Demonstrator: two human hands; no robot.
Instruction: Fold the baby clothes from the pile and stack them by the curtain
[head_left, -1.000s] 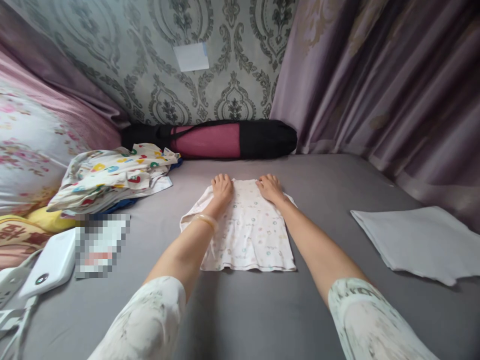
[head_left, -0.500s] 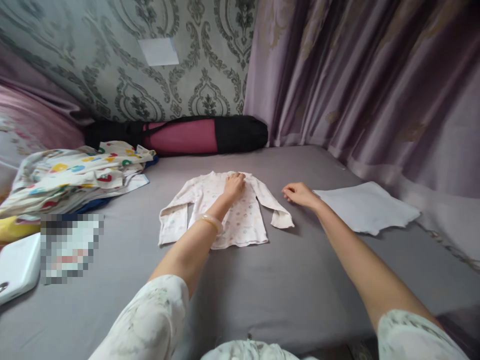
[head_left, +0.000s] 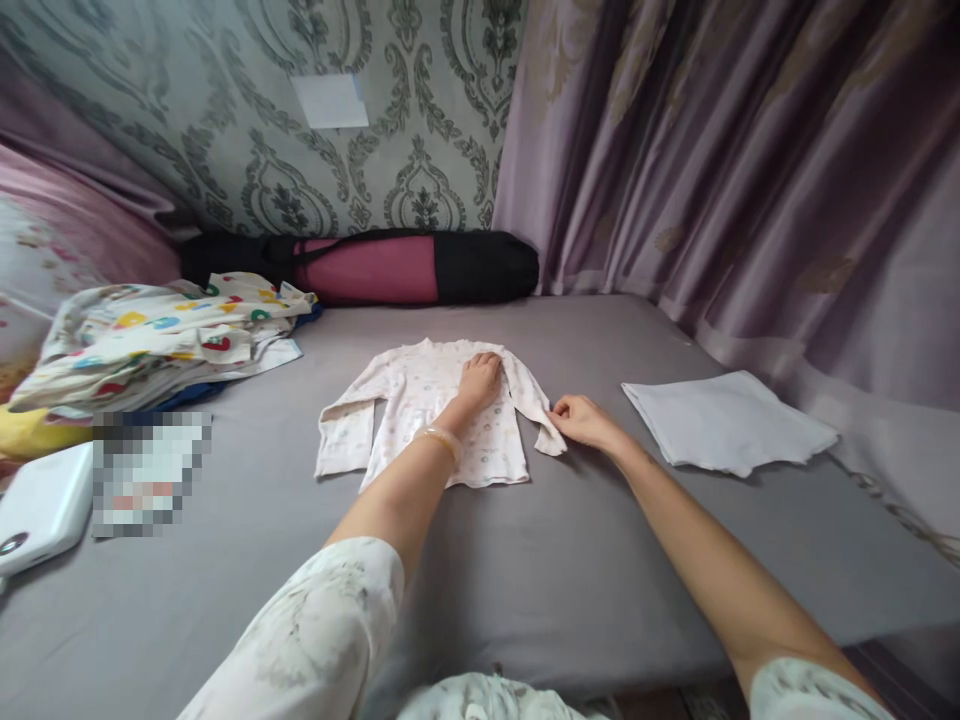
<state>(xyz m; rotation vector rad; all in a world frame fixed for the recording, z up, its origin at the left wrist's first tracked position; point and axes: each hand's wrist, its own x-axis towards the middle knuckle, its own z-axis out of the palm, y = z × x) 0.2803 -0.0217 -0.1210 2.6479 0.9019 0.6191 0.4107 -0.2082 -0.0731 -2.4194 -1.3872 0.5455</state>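
We list: one grey bed (head_left: 247, 580), beneath the shirt (head_left: 420, 392); one long bag (head_left: 367, 270), beyond the shirt; one clothes pile (head_left: 157, 335), left of the shirt; the shirt itself, pale, patterned, spread on the bed; our left hand (head_left: 480, 380) upon it, grip undeterminable; our right hand (head_left: 586, 423), fingers pinching its sleeve (head_left: 529, 394).

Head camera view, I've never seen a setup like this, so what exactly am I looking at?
There's no machine here: a person wears one camera on their head, looking forward and down. On the grey sheet lies a small patterned shirt. Their bare left hand rests on its upper part, while the right hand pinches a sleeve near its end. Clothes are piled to the left, a white cloth lies right, and a black-and-pink bag lies behind.
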